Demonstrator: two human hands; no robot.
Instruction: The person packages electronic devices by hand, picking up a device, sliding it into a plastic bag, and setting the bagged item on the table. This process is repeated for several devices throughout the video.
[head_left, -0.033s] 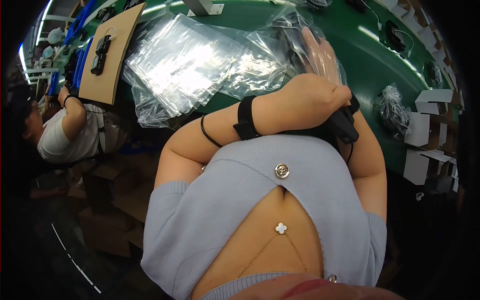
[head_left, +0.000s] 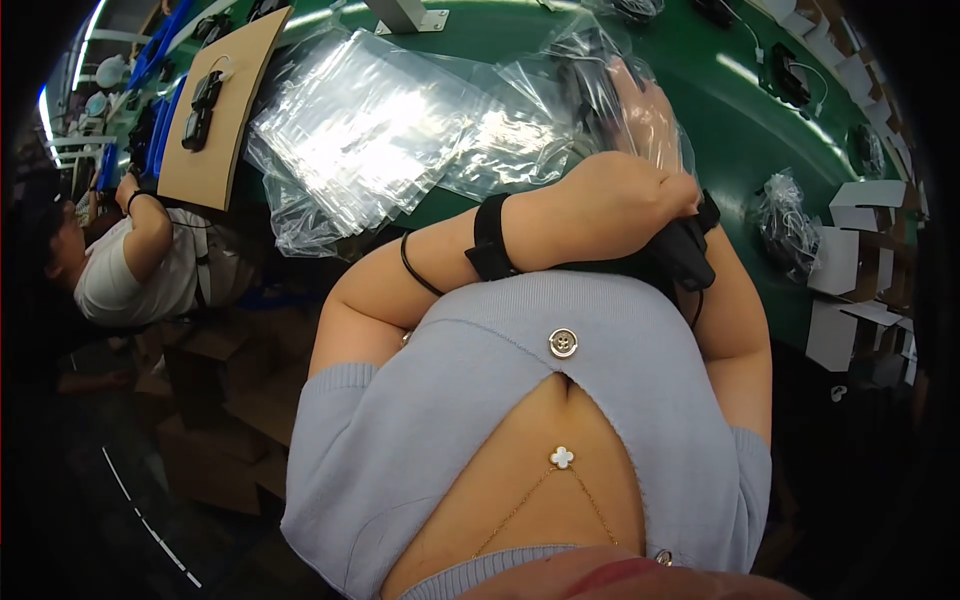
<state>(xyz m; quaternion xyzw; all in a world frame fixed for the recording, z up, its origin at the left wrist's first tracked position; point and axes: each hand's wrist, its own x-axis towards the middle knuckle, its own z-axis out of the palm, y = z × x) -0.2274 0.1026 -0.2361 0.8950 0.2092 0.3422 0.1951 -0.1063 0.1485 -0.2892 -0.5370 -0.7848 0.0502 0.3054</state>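
My right hand (head_left: pixel 650 125) lies under or inside a clear plastic bag (head_left: pixel 620 45) at the far right of centre. Its fingers press against a black device (head_left: pixel 585 85), partly masked by glare on the film. My left hand (head_left: pixel 630 200) reaches across my body and is closed near my right wrist, thumb pressed down; its other fingers and what they grip are hidden. Just below that thumb sits a black block-shaped object (head_left: pixel 685 255) with a thin cable. To the left lies a spread pile of clear plastic bags (head_left: pixel 345 125).
A cardboard sheet (head_left: pixel 225 110) carrying a small black device (head_left: pixel 203 105) leans at the left, near a seated person (head_left: pixel 150 260). On the green table (head_left: pixel 715 120) stands a grey metal bracket (head_left: pixel 405 15). Bagged cables (head_left: pixel 788 225) and open white boxes (head_left: pixel 850 260) are at the right.
My right fingers have shifted slightly toward me and right under the film. My left hand and forearm have stayed almost in place.
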